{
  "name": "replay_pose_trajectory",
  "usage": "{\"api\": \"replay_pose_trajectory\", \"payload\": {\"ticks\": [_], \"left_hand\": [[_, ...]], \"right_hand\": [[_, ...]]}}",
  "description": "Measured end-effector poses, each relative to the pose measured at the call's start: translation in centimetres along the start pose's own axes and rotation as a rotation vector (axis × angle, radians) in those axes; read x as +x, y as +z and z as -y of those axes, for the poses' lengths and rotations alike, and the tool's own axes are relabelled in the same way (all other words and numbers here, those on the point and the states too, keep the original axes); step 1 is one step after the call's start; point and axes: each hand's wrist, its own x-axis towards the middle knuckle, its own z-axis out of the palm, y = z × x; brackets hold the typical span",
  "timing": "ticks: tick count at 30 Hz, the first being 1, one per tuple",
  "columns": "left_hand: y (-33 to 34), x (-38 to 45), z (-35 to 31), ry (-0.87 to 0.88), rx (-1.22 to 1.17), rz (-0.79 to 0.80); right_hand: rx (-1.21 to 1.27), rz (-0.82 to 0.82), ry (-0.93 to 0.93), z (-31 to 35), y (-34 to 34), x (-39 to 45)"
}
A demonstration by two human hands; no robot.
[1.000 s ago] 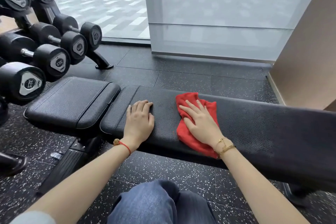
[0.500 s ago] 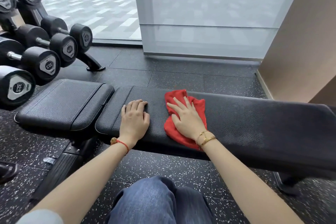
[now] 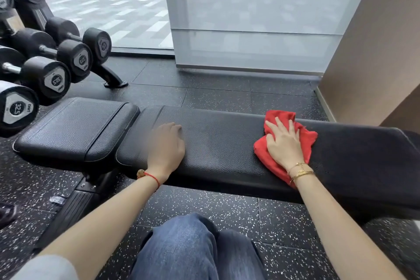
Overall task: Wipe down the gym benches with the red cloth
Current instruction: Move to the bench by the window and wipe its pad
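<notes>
On bench (image 3: pixel 222 143), right hand (image 3: pixel 285 143) flat — red cloth (image 3: pixel 304 143)

Gym: dumbbell rack (image 3: pixel 45 52), padded bench (image 3: pixel 216 143), rubber floor (image 3: pixel 216 93).

Soft window daylight, wide-angle bending, left hand (image 3: pixel 167 145) blurred

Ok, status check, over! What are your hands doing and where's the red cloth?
Right hand flat on red cloth, pressing it onto the long bench pad. Left hand resting flat on the same pad. Nothing in the way on the pad.
</notes>
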Motion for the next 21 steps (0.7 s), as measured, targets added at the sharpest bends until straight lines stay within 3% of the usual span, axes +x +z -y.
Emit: {"api": "replay_pose_trajectory", "payload": {"ticks": [10, 16, 19, 21], "left_hand": [[-0.2, 0.1, 0.1, -0.002, -0.021, -0.011], [-0.2, 0.1, 0.5, 0.004, -0.039, -0.030], [0.0, 0.2, 0.5, 0.004, -0.035, -0.035], [0.0, 0.2, 0.5, 0.002, -0.025, -0.035]], "right_hand": [[0.050, 0.224, -0.356, 13.1, 5.6, 2.5], [0.164, 0.272, -0.446, 13.5, 6.0, 1.4], [0.332, 0.193, -0.406, 12.3, 4.7, 0.6], [0.258, 0.095, -0.381, 11.1, 4.1, 0.0]]}}
